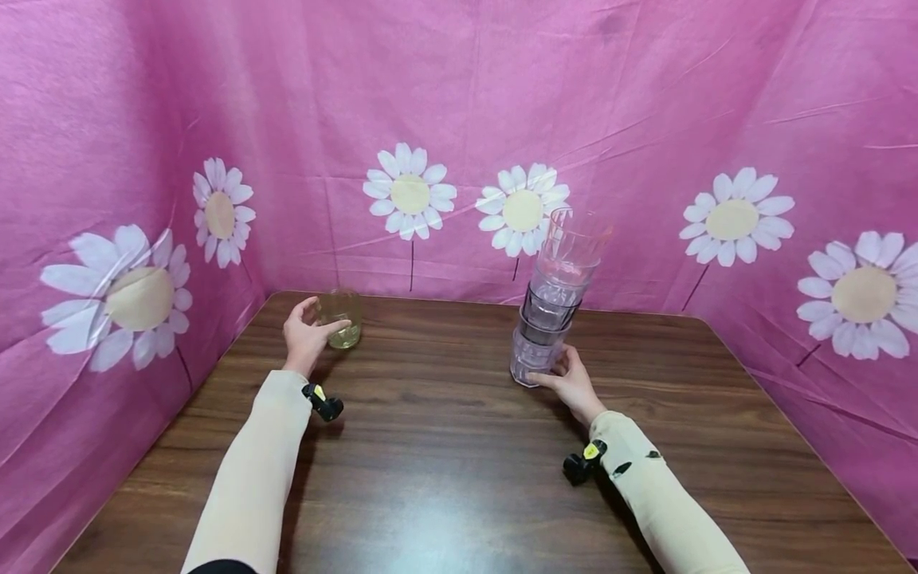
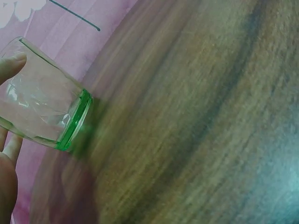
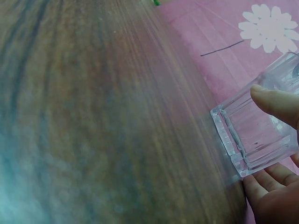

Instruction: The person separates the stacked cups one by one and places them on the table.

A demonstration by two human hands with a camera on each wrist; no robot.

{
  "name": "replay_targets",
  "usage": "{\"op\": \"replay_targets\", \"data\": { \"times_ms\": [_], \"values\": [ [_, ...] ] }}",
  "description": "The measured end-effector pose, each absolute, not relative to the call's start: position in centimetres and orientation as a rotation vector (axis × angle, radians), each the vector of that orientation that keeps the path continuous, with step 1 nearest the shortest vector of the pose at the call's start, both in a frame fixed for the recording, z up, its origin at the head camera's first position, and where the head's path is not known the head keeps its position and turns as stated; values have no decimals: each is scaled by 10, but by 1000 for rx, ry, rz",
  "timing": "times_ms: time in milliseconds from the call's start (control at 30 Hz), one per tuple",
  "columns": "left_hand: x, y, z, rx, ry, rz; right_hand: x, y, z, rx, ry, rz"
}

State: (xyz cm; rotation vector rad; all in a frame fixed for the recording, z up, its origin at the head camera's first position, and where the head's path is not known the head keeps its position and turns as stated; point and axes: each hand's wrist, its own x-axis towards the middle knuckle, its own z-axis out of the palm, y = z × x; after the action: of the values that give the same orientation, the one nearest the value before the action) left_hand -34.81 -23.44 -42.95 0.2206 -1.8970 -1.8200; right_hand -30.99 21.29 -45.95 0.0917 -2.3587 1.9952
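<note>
- Hands first: our left hand (image 1: 307,333) grips a small green-tinted glass (image 1: 341,318) near the far left corner of the bench (image 1: 445,470); fingers curl around its side, thumb up by the rim.
- In the left wrist view the green-tinted glass (image 2: 44,100) shows a thick green base; a fingertip (image 2: 14,65) presses near its rim and the other fingers (image 2: 9,149) sit below it. We cannot tell whether the base touches the bench (image 2: 196,121) or hangs just above it; the view is blurred.
- Our right hand (image 1: 574,383) holds the bottom of a stack of clear tumblers (image 1: 555,303), which stands on the bench near the far edge, right of centre. Fingers are wrapped round the lowest tumbler.
- The stack leans a bit to the right toward its top; the topmost tumbler is the most tilted.
- Right wrist view: the stack of clear tumblers (image 3: 259,135) has a square ribbed base; thumb (image 3: 275,100) on one face, the other fingers (image 3: 261,184) on the opposite side.
- The two glass items sit well apart across the far half of the bench.
- We wear cream sleeves (image 1: 251,478) with a small black clip at each wrist.
- A pink daisy-print cloth (image 1: 459,119) walls the bench at the back and on both sides.
</note>
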Motion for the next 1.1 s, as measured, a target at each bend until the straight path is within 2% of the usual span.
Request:
{"op": "replay_targets", "data": {
  "times_ms": [533, 867, 1100],
  "values": [
    [-345, -235, -438, 225, -1850, -1867, -311, 213, -458, 124, -2350, 1981],
    [-340, -229, -429, 200, -1837, -1891, -305, 211, -449, 98, -2343, 2007],
    [-344, -234, -437, 177, -1848, -1895, -311, 214, -461, 100, -2358, 1993]
  ]
}}
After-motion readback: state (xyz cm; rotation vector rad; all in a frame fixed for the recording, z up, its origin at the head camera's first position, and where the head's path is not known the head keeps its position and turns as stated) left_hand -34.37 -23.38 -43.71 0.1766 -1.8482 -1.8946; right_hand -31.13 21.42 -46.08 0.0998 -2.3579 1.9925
